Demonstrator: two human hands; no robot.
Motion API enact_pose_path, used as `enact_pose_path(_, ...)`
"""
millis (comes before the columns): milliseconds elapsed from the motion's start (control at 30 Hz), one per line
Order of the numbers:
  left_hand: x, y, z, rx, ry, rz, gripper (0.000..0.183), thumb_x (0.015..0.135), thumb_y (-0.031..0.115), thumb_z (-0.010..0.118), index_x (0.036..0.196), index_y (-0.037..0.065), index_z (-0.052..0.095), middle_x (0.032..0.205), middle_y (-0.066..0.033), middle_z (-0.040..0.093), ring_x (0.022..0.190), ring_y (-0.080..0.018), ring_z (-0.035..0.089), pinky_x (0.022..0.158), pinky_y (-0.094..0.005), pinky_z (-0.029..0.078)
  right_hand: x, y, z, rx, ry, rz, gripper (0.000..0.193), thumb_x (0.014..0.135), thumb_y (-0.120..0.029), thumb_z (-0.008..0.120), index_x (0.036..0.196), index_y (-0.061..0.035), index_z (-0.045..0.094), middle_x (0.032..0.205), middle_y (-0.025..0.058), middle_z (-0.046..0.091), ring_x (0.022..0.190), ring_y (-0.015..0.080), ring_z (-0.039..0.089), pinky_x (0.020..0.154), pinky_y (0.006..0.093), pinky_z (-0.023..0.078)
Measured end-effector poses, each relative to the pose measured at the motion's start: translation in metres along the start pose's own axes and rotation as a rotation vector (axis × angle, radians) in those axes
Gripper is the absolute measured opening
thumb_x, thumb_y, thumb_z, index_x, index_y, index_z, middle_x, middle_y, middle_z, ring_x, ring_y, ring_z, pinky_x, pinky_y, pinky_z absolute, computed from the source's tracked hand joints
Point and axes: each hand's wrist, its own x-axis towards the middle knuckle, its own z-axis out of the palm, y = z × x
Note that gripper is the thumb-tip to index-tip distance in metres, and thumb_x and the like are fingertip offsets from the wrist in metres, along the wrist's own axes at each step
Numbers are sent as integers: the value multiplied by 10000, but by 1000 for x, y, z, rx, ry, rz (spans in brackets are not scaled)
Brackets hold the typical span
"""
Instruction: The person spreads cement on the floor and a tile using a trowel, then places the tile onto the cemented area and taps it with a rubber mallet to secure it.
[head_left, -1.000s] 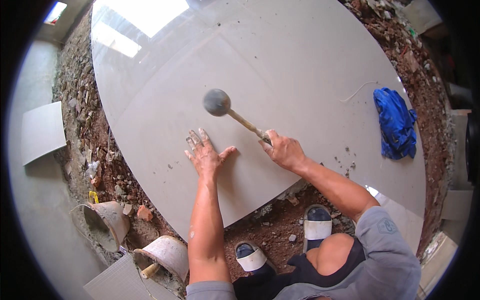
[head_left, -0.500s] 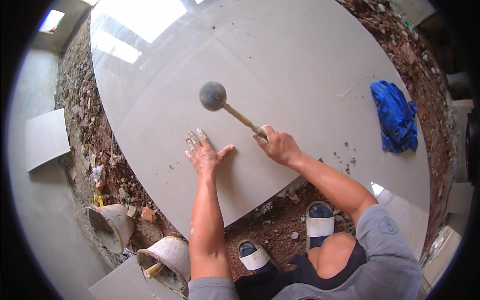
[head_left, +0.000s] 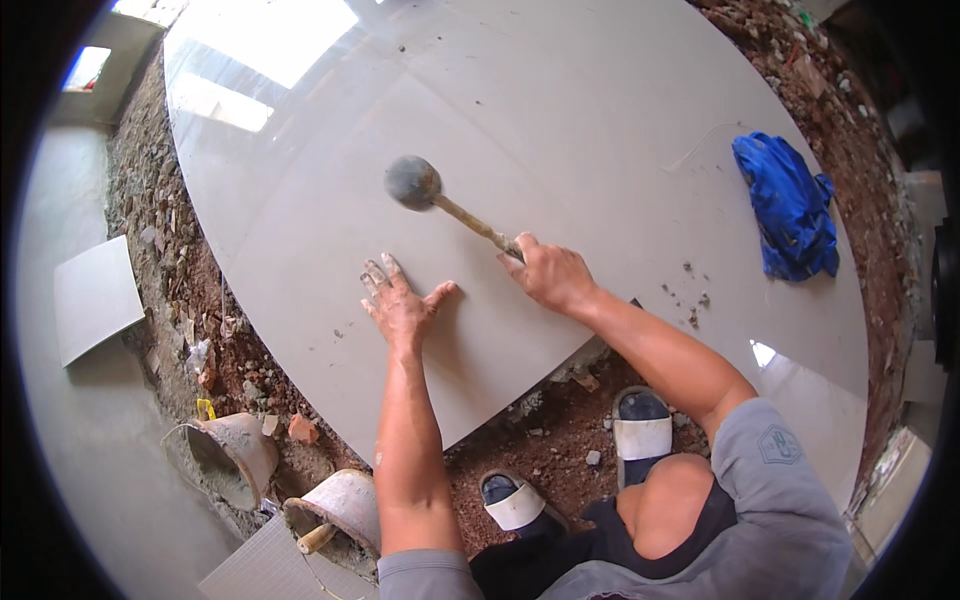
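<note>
My right hand [head_left: 556, 274] is closed round the wooden handle of a rubber mallet [head_left: 413, 184]. The mallet's round dark head is over the large glossy pale floor tiles [head_left: 560, 140], slightly blurred; whether it touches them I cannot tell. My left hand [head_left: 400, 305] lies on the tile below the mallet head, fingers spread and thumb out, with pale dried smears on the fingertips. Small dark crumbs [head_left: 690, 295] are scattered on the tile to the right of my right hand.
A crumpled blue cloth [head_left: 787, 207] lies on the tiles at the right. Rubble and reddish soil [head_left: 190, 270] border them. Two dirty buckets [head_left: 245, 450] [head_left: 345, 505] lie tipped at lower left, near a loose tile piece [head_left: 98, 300]. My sandalled feet [head_left: 642, 435] are on soil by the tile edge.
The view has shifted a little, moving most things slightly in the picture. My right hand still grips the mallet, and my left hand stays spread on the tile.
</note>
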Motion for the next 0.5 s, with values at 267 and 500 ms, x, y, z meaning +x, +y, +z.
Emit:
enact_pose_path(267,5,-3,7,48,0,-7,1219,622,726,712,1508,58,207,1556,-242,166,1450,-375,153,1144,-579,157,-42,17,7,30,27,-4,309,943,-315,566,1014,-17,523,677,193,643,618,380,656,545,459,536)
enact_pose_path(500,-7,0,13,42,42,-87,1167,655,698,719,1502,66,225,1563,-227,154,1453,-359,147,1142,-591,147,-99,9,-4,192,37,-94,374,928,-349,582,1029,8,534,808,219,662,711,394,668,618,477,551)
